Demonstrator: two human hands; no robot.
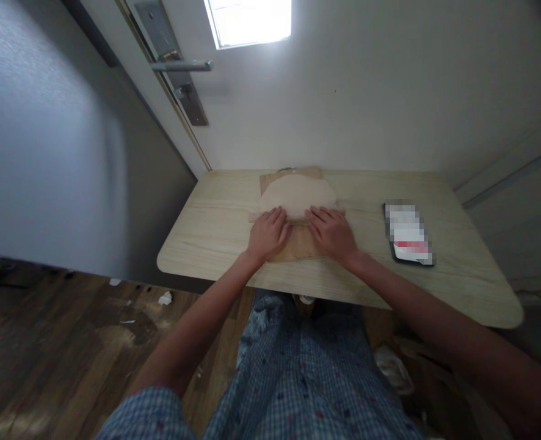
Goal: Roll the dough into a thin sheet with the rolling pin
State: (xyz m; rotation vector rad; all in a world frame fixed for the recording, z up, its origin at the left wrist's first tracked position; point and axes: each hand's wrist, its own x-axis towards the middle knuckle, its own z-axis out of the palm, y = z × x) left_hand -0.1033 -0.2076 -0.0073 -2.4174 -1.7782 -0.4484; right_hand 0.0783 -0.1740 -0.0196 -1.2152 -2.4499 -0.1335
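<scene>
A flat, rounded sheet of pale dough (298, 190) lies on a thin wooden cutting board (298, 245). Across the near part of the dough runs a light wooden rolling pin (253, 217), mostly covered by my fingers. My left hand (269, 233) bears on the pin's left part, its fingers bent over it and pointing forward. On the right part rests my right hand (331, 232), fingers likewise curved over the pin. Both thumbs point inward, and a short stretch of the pin lies between the hands.
The board is on a pale wood-grain table (210, 226) against a white door with a metal handle (183, 65). A phone (409, 235) lies to the right of my right hand, its screen blurred out. White scraps (165, 298) litter the wooden floor at left.
</scene>
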